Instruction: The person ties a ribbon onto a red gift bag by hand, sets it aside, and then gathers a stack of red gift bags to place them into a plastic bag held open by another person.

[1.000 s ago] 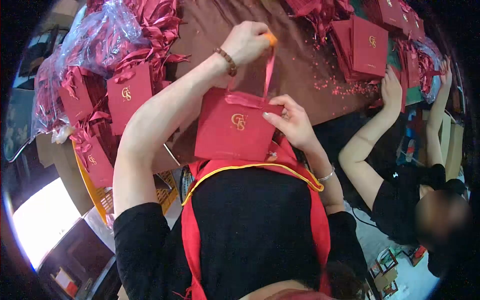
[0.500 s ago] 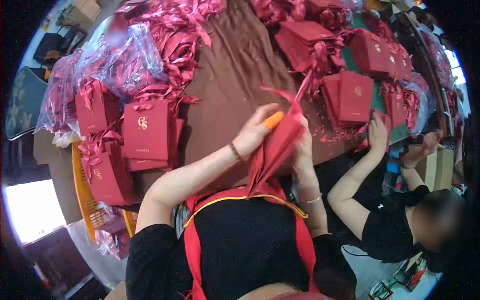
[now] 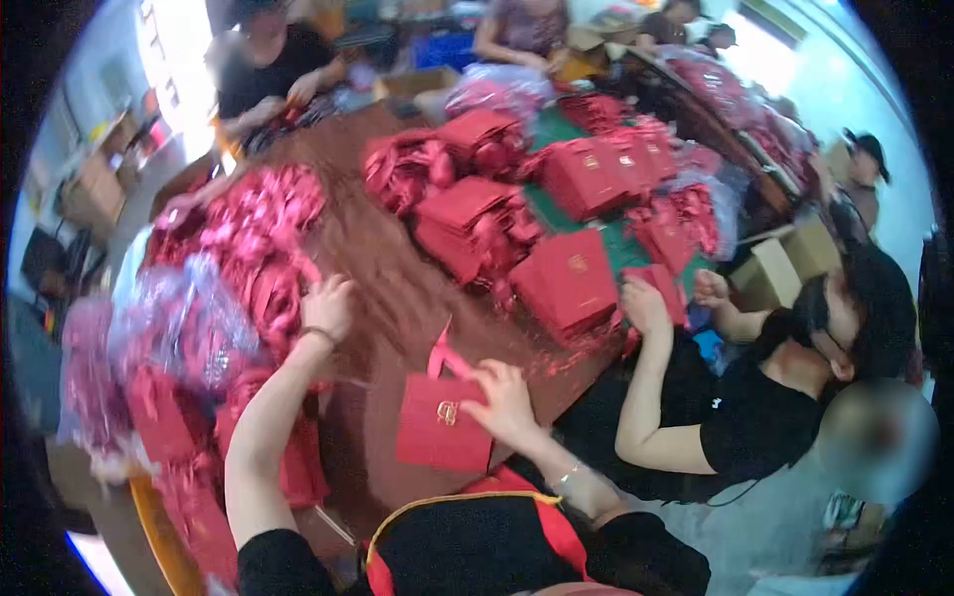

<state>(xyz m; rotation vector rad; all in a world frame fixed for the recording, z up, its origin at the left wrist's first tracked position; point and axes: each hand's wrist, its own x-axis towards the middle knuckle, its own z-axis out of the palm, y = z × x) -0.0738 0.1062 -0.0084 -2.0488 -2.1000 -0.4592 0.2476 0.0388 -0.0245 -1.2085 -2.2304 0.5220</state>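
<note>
A red paper gift bag [image 3: 432, 437] with a gold emblem and a pink ribbon at its top is in front of me, near the table's front edge. My right hand [image 3: 507, 402] grips it at its upper right corner, the thumb across the front. My left hand [image 3: 328, 308] is stretched out to the far left, at the edge of a heap of red bags and ribbons [image 3: 263, 214]. Its fingers are blurred against the heap, and whether they hold a ribbon is not visible.
Stacked red bags [image 3: 566, 283] stand right of the brown tablecloth [image 3: 368, 268]. Plastic-wrapped bags [image 3: 184, 318] lie at the left, above a yellow crate [image 3: 159, 531]. A co-worker's hand [image 3: 646, 303] is close on my right, at a red bag. More people sit across the table.
The bag has come down from in front of my chest and now shows its front. My left hand has left it and moved left to the heap. The view has turned right and up.
</note>
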